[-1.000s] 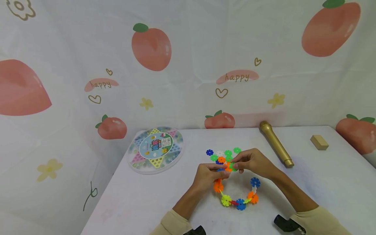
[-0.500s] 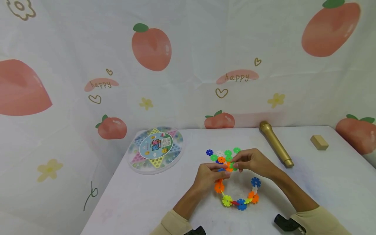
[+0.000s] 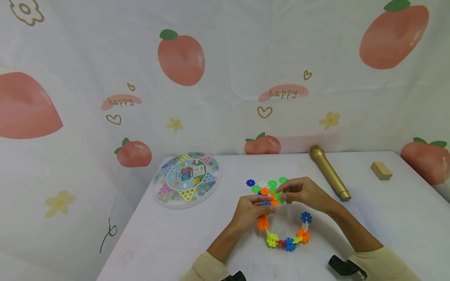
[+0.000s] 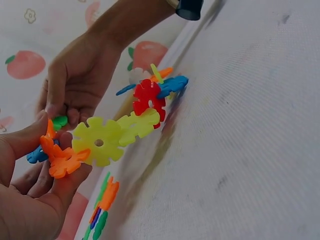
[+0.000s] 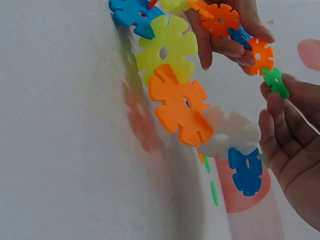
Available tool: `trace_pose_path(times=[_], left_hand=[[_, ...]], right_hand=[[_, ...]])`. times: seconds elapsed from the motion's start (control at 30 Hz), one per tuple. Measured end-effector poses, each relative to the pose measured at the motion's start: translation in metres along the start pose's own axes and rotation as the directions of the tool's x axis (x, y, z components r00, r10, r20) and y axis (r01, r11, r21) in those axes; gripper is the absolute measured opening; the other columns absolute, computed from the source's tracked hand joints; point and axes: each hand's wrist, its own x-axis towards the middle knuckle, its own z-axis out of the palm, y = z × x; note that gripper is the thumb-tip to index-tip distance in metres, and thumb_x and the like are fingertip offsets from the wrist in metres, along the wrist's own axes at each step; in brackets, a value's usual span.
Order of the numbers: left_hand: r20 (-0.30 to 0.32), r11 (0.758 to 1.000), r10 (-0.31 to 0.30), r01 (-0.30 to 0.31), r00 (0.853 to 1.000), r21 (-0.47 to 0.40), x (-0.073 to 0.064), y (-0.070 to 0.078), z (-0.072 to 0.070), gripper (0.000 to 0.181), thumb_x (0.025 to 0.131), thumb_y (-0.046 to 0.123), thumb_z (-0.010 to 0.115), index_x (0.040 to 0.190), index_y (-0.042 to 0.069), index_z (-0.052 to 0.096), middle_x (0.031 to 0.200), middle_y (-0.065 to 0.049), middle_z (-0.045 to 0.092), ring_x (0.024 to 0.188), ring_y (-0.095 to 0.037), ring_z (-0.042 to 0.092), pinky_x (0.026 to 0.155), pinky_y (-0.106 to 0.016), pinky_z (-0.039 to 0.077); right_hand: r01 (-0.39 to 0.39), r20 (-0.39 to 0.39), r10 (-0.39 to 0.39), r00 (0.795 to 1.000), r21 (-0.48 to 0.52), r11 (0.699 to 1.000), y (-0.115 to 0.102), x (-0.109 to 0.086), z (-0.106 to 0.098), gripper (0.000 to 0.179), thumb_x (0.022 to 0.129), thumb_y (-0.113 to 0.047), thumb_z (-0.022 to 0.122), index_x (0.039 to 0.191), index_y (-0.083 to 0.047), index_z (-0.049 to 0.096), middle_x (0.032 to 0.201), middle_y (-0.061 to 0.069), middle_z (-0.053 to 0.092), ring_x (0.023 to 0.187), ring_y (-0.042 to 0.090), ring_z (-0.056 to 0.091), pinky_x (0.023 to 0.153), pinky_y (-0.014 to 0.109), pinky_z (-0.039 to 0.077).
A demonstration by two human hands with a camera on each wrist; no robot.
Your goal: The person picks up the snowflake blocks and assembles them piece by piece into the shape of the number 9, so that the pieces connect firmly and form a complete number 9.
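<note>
A chain of slotted plastic snowflake discs (image 3: 272, 240) in yellow, orange, blue, red and white curves in an open loop in front of the person. Near one end, the left hand (image 3: 248, 212) pinches the chain between thumb and fingers, around orange and blue discs. Thumb and fingers of the right hand (image 3: 305, 195) pinch a green disc (image 5: 275, 82), whose edge meets the orange disc (image 5: 261, 56) at that end. A blue disc (image 5: 245, 171) forms the chain's other end, below the right hand. Fingers partly hide the held part in the head view.
Several loose discs (image 3: 263, 184) in green, blue, white and orange lie just behind the hands. A round Chinese checkers set (image 3: 186, 180) sits at the back left. Toward the back right are a gold microphone-shaped tube (image 3: 330, 172) and a wooden block (image 3: 381, 171).
The hanging loop of the chain has swung slightly to the right. The right hand's fingers have shifted a little on the green disc; the left hand stays nearly still.
</note>
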Motion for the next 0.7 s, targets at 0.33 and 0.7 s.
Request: trace_pose_path(times=[0.33,0.7], left_hand=[[0.048,0.996,-0.056,0.059,0.997,-0.064,0.0005,0.0009,0.0001,0.029,0.096,0.013,0.078,0.122,-0.001,0.074,0.104,-0.014,0.080,0.097,-0.031,0.079,0.086,-0.034,0.064],[0.167,0.994,-0.104,0.109,0.981,-0.020,0.0015,-0.0015,-0.0019,0.032,0.103,0.024,0.071,0.125,0.000,0.072,0.113,-0.012,0.079,0.102,-0.019,0.077,0.096,-0.035,0.061]], right_hand=[[-0.042,-0.019,0.042,0.999,-0.019,0.999,0.0027,0.0014,-0.0020,0.019,0.103,-0.012,0.068,0.117,-0.003,0.077,0.094,0.009,0.077,0.083,0.040,0.071,0.077,0.035,0.063],[-0.106,0.016,0.106,0.994,0.005,0.994,0.0060,0.0050,0.0034,0.023,0.103,-0.016,0.069,0.118,-0.001,0.077,0.104,0.010,0.076,0.087,0.040,0.070,0.081,0.033,0.062]])
